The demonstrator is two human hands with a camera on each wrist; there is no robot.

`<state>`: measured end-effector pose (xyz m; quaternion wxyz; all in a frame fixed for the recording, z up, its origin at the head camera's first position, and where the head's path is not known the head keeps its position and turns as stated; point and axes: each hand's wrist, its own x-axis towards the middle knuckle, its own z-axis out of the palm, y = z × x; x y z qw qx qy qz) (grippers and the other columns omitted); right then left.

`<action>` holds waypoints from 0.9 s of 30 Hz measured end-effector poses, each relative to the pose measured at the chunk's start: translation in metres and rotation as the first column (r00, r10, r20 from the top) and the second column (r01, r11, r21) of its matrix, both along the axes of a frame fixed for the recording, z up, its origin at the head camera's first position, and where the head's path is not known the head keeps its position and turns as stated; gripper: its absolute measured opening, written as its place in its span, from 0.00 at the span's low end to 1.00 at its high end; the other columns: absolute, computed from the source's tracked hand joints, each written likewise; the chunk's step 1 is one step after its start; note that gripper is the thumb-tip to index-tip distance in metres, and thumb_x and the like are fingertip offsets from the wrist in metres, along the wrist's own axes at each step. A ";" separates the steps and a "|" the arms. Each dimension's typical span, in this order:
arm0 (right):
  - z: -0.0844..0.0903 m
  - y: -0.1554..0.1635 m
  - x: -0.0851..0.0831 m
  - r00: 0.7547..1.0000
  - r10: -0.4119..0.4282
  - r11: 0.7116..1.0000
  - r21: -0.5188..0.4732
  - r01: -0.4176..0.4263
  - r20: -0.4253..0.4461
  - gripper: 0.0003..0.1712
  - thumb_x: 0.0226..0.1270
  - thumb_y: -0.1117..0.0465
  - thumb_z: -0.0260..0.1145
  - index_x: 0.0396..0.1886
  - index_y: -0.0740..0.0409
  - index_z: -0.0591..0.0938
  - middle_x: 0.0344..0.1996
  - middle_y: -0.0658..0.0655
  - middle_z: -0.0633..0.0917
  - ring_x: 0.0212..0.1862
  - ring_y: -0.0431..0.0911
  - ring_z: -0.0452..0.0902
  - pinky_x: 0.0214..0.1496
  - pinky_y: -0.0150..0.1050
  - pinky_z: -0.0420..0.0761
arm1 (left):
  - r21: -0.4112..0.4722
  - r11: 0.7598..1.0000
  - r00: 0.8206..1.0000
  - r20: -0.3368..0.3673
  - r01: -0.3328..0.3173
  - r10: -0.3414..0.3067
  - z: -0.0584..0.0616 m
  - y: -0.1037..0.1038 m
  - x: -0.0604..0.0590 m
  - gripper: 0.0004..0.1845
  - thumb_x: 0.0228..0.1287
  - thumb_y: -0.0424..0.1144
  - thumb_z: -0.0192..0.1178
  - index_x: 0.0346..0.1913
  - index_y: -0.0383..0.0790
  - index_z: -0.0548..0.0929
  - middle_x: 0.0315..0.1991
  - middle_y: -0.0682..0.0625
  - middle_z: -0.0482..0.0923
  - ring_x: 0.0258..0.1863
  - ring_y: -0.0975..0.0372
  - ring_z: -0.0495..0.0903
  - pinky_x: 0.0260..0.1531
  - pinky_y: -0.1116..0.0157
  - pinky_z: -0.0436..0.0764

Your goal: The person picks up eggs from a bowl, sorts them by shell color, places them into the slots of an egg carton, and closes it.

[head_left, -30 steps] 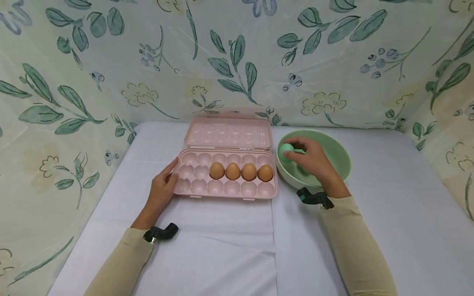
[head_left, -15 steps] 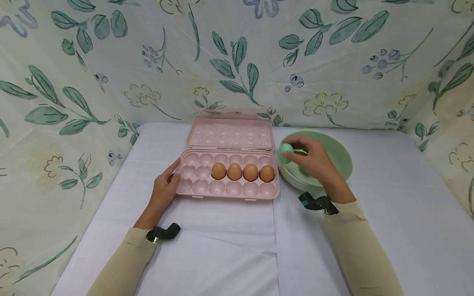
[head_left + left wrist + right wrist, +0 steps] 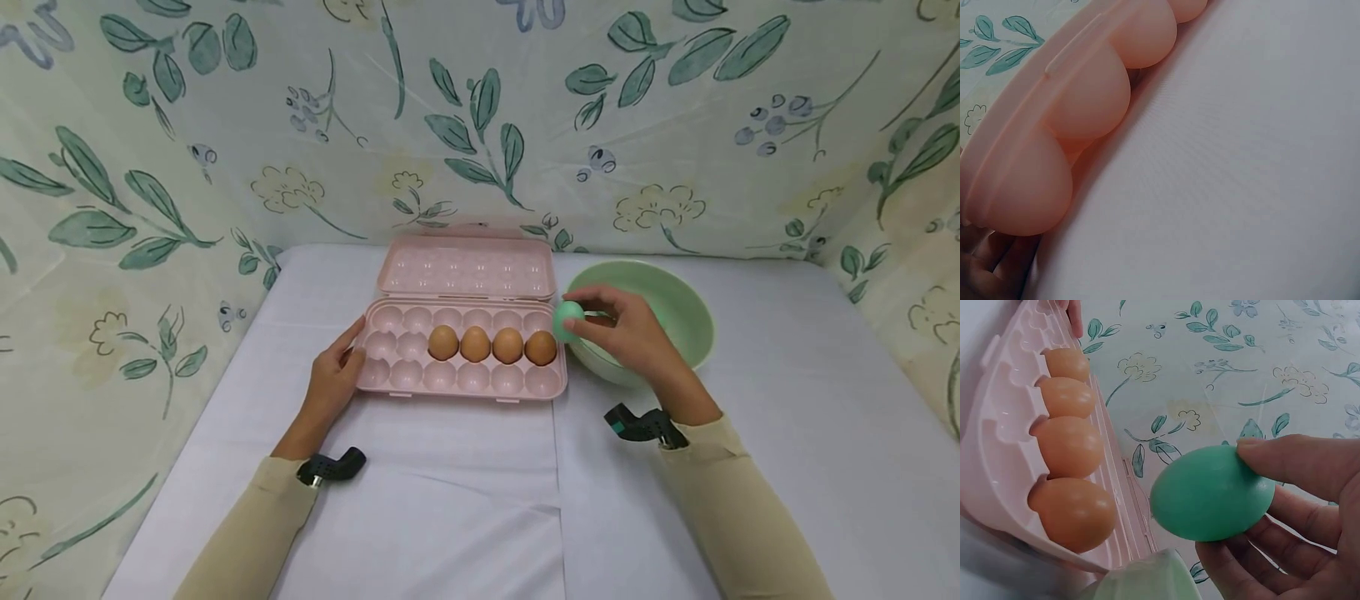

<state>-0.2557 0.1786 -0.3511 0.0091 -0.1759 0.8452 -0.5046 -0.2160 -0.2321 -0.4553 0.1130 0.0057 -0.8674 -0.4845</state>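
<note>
Between the thumb and fingers of my right hand [image 3: 630,333] is a green egg [image 3: 567,321]; the right wrist view has the egg [image 3: 1212,494] close up, held from its right end. It overlaps the near-left rim of the green bowl [image 3: 686,308], beside the carton's right end. My left hand [image 3: 333,375] grips the left end of the pink egg carton [image 3: 420,392], and its fingers [image 3: 1007,262] show under that end in the left wrist view. Several brown eggs [image 3: 475,344] sit side by side in the middle row, toward the right.
The carton's lid [image 3: 465,267] lies folded back behind it, near the floral cloth [image 3: 480,125] hanging at the back. A white cloth [image 3: 465,508] covers the table. Black cameras [image 3: 330,467] are strapped to both wrists.
My right hand has carried the green egg left, from over the bowl's inside to its left rim near the carton. The left hand and the brown eggs stay in place.
</note>
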 end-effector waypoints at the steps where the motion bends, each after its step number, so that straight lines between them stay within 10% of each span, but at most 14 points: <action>1: -0.001 -0.001 0.001 1.000 0.009 1.000 -0.004 -0.009 0.004 0.22 0.61 0.56 0.70 0.54 0.58 0.80 0.52 0.55 0.80 0.56 0.49 0.76 0.57 0.37 0.77 | -0.001 1.000 1.000 -0.001 0.001 -0.001 0.000 0.000 0.000 0.27 0.72 0.41 0.47 0.73 0.53 0.64 0.71 0.50 0.63 0.43 0.59 0.72 0.39 0.80 0.70; 27: -0.018 -0.025 0.030 0.999 0.047 0.994 0.103 -0.047 0.002 0.22 0.57 0.62 0.73 0.53 0.59 0.83 0.50 0.55 0.84 0.52 0.49 0.81 0.51 0.43 0.81 | 0.005 1.000 1.000 0.013 0.004 -0.004 0.000 0.000 0.000 0.27 0.73 0.42 0.46 0.73 0.55 0.63 0.72 0.52 0.61 0.48 0.59 0.73 0.45 0.80 0.70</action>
